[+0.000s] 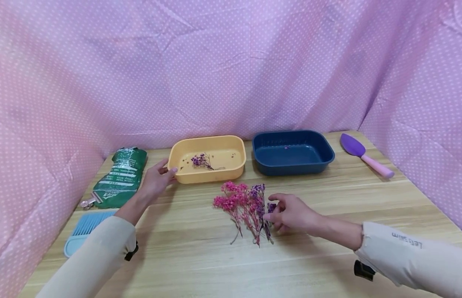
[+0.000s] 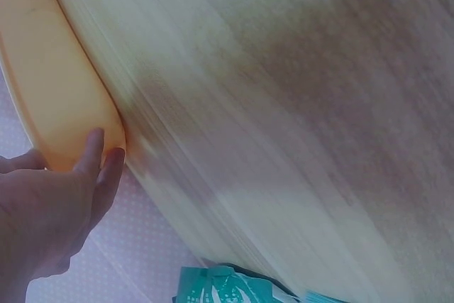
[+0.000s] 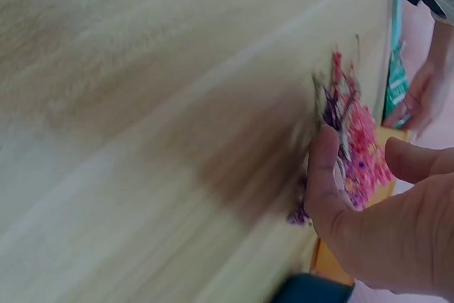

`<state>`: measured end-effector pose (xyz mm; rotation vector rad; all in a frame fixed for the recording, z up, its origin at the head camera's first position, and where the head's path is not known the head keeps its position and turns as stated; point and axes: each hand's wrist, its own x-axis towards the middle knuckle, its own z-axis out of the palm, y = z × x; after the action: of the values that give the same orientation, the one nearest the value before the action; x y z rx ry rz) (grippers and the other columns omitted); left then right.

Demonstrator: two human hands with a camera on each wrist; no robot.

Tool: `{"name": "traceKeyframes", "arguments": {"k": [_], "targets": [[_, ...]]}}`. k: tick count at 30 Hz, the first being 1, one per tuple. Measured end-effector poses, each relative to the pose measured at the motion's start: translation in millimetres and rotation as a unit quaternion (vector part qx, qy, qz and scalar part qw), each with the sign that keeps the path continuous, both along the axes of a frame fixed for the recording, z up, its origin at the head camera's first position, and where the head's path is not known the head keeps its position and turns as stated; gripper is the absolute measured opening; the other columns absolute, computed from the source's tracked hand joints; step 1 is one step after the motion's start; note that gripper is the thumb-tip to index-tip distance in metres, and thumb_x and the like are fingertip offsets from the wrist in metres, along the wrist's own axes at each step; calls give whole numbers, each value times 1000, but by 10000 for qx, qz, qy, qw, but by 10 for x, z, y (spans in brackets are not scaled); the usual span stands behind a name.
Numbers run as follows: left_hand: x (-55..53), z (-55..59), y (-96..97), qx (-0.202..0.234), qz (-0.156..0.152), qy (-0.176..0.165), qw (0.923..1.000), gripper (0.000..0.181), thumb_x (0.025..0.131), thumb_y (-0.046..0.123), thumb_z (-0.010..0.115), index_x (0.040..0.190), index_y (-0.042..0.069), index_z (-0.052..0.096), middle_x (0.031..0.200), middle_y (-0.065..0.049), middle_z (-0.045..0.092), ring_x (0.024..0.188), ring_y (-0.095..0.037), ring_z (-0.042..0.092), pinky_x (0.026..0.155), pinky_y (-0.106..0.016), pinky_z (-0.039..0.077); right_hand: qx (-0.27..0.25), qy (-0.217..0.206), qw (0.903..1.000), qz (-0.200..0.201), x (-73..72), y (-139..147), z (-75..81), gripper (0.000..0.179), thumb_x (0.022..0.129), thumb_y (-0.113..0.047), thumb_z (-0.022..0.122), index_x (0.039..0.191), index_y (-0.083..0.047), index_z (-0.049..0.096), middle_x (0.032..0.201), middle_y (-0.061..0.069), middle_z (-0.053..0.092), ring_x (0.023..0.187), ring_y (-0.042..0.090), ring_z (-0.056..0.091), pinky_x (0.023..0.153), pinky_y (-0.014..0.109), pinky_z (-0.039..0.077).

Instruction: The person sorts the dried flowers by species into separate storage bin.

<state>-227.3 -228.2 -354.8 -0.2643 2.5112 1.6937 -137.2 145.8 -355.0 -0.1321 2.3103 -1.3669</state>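
My left hand (image 1: 159, 179) holds the left end of a yellow tub (image 1: 212, 177), thumb at the rim and fingers against the outer wall (image 2: 64, 69). Inside the tub lies a purple dried-flower sprig (image 1: 202, 161) with small dark bits around it. Right of the tub's front, a bunch of pink dried flowers (image 1: 234, 196) and purple dried flowers (image 1: 257, 192) lies on the table, stems toward me. Beside the purple stems is my right hand (image 1: 292, 213), thumb and forefinger apart around some purple blossoms (image 3: 298, 216); no grip on them shows.
A dark blue tub (image 1: 294, 169) with a pink bit inside stands right of the yellow one. Far right lies a purple scoop (image 1: 353, 145) with a pink handle. At left are a green bag (image 1: 120, 176) with a metal clip (image 1: 90, 200) and a light blue brush (image 1: 85, 227).
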Motion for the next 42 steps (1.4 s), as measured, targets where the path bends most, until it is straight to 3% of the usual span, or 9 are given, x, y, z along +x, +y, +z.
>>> {"name": "traceKeyframes", "arguments": {"k": [11,16,20,23,27,34,42], "targets": [[16,2,7,-33,-34,11,10000,64,101,14,49,154,6,15,137,-31,42,118,-36,55,95,-36,51,727,905,9927,325,64,-115,-120,73,78,-15,81,137,4,42,73,9,54,53,18,56,47,28,47],[17,7,11,48,-81,61,9999,63,102,13,48,154,5,14,138,-31,41,119,-37,55,96,-37,50,1006,1466,9831,441,79,-132,-135,69,72,-3,82,131,4,47,71,5,55,60,14,52,54,26,46],[22,14,10,26,-86,68,9999,63,102,13,48,154,5,14,140,-31,41,119,-37,55,96,-36,51,925,1695,9794,585,77,-111,-126,63,70,12,73,128,5,50,72,5,55,62,14,52,55,26,48],[22,13,8,10,-88,63,9999,63,102,14,48,154,6,14,140,-32,40,119,-37,55,96,-36,51,649,1519,9842,636,54,-81,-115,62,70,19,61,130,6,49,75,7,55,58,14,55,50,26,51],[20,6,-4,2,-57,76,10000,63,101,14,49,154,6,15,140,-31,41,118,-37,56,95,-36,51,270,959,9941,439,19,-65,-71,66,71,23,52,134,4,48,78,11,54,51,17,57,46,31,56],[16,2,-25,-55,-92,115,9999,63,102,14,48,154,6,14,139,-32,41,117,-37,56,94,-36,51,-135,191,9997,-8,-25,-64,-15,67,70,25,56,132,1,52,82,13,56,62,18,55,53,35,59],[11,11,-9,-44,-91,65,9999,63,101,14,49,154,6,15,138,-31,42,117,-37,56,95,-36,51,-577,-588,9966,-77,-35,-30,-71,65,71,22,58,133,4,49,82,15,59,63,18,58,58,34,59]]}}
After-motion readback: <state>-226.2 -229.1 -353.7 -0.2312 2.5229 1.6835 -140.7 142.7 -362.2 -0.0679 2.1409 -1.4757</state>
